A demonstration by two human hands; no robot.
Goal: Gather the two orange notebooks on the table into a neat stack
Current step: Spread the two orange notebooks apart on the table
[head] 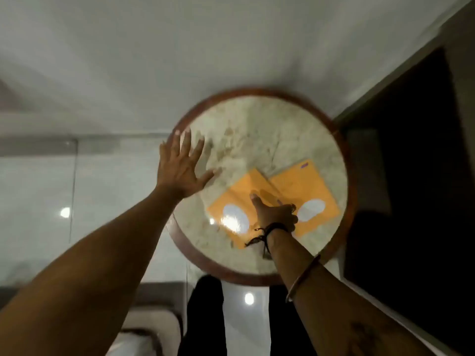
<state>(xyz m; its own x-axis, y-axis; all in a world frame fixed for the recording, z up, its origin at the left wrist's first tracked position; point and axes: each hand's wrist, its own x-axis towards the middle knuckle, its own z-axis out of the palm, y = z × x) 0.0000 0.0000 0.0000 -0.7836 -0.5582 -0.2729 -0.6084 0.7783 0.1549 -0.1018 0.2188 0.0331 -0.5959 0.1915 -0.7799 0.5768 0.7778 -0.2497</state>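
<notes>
Two orange notebooks with white oval labels lie side by side on the near right part of a round marble table (257,119). The left orange notebook (231,201) is turned at an angle, and its right edge overlaps the right orange notebook (305,186). My right hand (276,214) sits where they meet. Its thumb lies flat on the left notebook and its fingers curl at that notebook's right edge. My left hand (180,168) hovers open over the table's left rim, fingers spread, holding nothing. The view is blurred.
The table has a dark wooden rim (221,265). A dark doorway or panel (411,163) stands to the right. A glossy pale floor (38,188) lies to the left. My dark-trousered legs (205,317) are below the table's near edge, with pale furniture (151,327) at bottom left.
</notes>
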